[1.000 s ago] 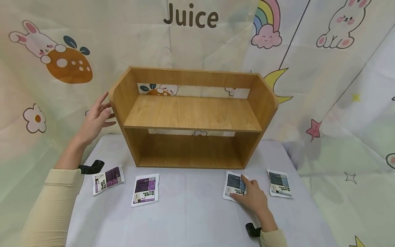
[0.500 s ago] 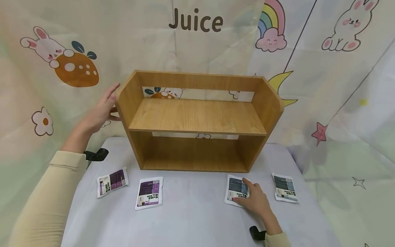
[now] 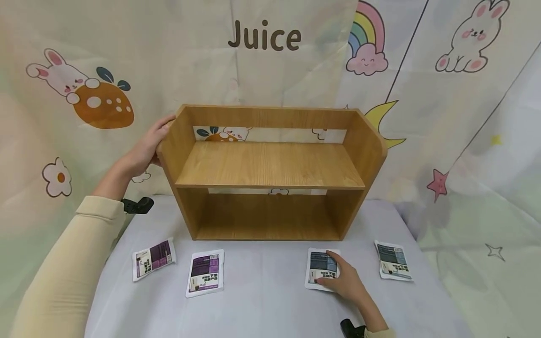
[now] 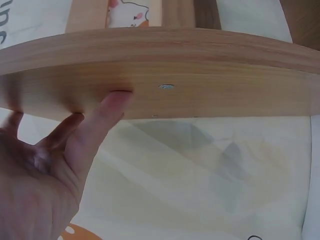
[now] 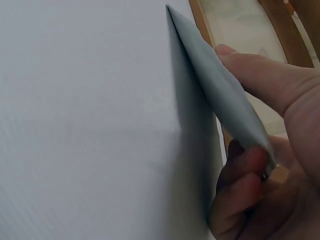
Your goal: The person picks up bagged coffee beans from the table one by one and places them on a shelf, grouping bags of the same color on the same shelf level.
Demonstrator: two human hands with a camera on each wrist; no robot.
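Note:
A two-tier wooden shelf [image 3: 270, 165] stands on the white-covered table. My left hand [image 3: 146, 149] is at its left side panel; in the left wrist view, extended fingers [image 4: 102, 117] touch the panel's outer face [image 4: 220, 92]. Low on the right of the head view, my right hand [image 3: 350, 285] pinches a white packet with a dark blue-grey label [image 3: 318, 267]. The right wrist view has this packet [image 5: 220, 92] edge-on, tilted up from the cloth at the hand's side, with the thumb on one face and curled fingers at its lower edge.
A second blue-grey-labelled packet [image 3: 393, 261] lies farther right. Two purple-labelled packets lie left: one slanted [image 3: 154, 259], the other straighter [image 3: 205, 273]. Behind the shelf hangs a printed cloth backdrop [image 3: 270, 70]. The white tablecloth [image 3: 258, 291] extends in front of the shelf.
My left hand has come in closer to the shelf's side panel, from spread fingers beside it to contact. My right hand stays at the same packet. The head view has shifted slightly.

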